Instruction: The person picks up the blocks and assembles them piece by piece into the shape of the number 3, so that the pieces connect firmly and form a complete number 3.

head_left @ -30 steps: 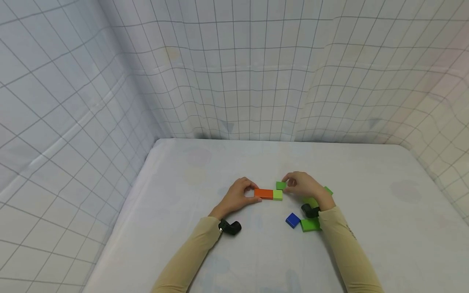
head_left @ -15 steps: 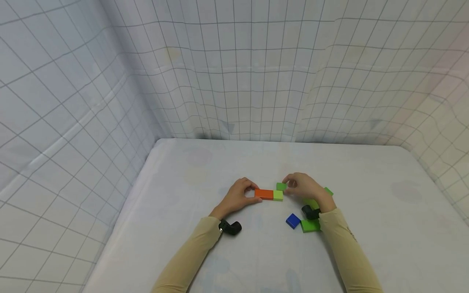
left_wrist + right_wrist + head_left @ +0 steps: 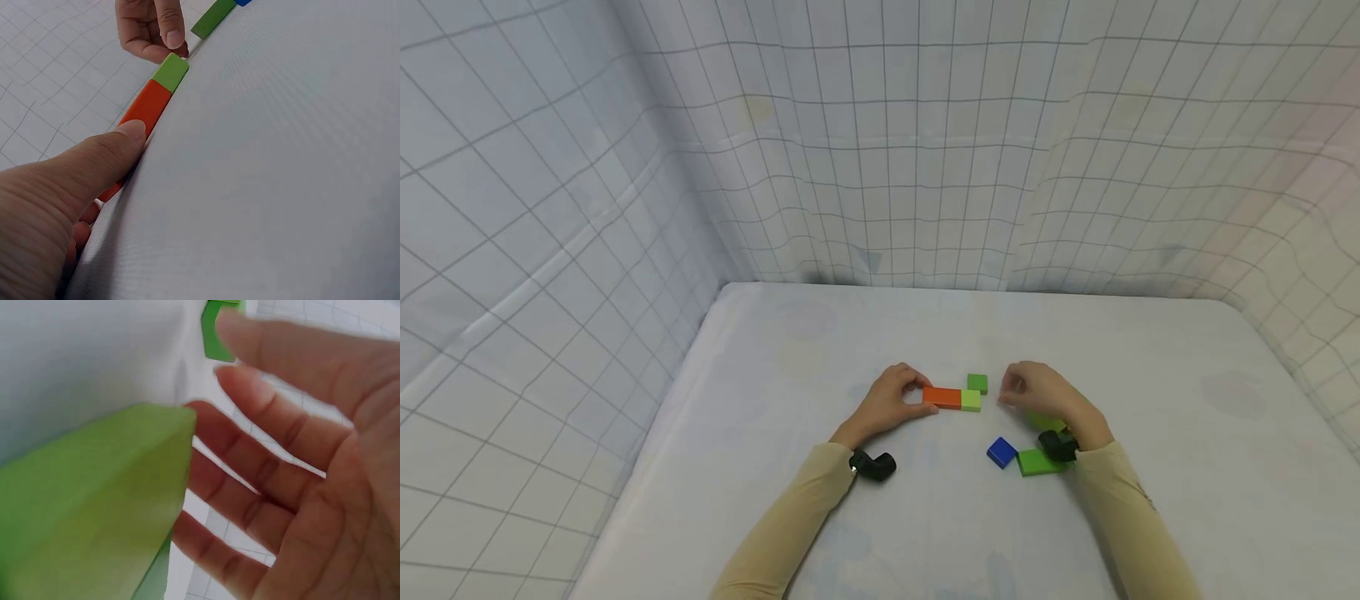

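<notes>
My left hand [image 3: 886, 400] pinches the orange block [image 3: 943, 397] between thumb and fingers on the white cloth. In the left wrist view, the thumb lies along the near side of the orange block [image 3: 149, 105]. A small light green block [image 3: 971, 401] touches its right end. Just behind that one sits a green square block [image 3: 977, 383]. My right hand [image 3: 1041, 390] hovers to the right of these, its fingers loosely curled and holding nothing. In the right wrist view, a yellow-green block [image 3: 119, 500] looms large in front of the right hand [image 3: 300, 462].
A blue block [image 3: 1002, 452] lies nearer the front, its corner close to a green block [image 3: 1039, 462]. Under the right wrist a yellow-green block [image 3: 1047, 422] is partly hidden. White gridded cloth [image 3: 910, 167] hangs behind the table and along both sides.
My right hand has let go of the green square block and moved right and slightly toward me. The block stays behind the light green one. My left hand keeps its grip.
</notes>
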Demonstrator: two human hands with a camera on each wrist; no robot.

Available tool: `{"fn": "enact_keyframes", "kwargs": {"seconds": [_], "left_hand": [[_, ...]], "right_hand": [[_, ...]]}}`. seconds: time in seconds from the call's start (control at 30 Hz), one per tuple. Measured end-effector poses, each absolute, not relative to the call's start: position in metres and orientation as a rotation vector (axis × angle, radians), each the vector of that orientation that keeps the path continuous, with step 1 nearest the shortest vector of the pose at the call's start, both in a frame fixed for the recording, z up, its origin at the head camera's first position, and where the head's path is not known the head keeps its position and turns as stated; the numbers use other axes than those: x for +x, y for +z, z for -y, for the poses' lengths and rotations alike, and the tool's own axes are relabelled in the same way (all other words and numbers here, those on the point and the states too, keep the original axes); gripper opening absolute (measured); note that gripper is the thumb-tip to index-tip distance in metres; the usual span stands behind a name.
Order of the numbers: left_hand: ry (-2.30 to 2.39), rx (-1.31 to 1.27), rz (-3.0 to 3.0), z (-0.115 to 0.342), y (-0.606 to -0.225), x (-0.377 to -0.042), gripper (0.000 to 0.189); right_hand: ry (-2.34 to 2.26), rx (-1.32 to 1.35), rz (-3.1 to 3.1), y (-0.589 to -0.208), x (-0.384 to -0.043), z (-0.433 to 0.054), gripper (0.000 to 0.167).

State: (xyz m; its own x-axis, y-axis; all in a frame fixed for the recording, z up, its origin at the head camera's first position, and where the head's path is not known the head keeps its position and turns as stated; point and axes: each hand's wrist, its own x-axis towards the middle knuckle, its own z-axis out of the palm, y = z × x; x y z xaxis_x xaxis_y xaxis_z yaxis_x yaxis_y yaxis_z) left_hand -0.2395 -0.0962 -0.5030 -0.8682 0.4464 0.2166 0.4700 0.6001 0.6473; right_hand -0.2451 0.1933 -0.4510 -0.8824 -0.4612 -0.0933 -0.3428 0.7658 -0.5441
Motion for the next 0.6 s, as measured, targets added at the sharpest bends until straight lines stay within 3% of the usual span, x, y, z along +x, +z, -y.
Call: {"fn": "enact_keyframes", "kwargs": {"seconds": [0.6], "left_hand": [[-1.128, -0.786, 2.801, 0.097, -0.507, -0.242, 0.038]], "right_hand": [[-0.617, -0.934, -2.734, -0.451, -0.196, -0.196, 0.043]]}}
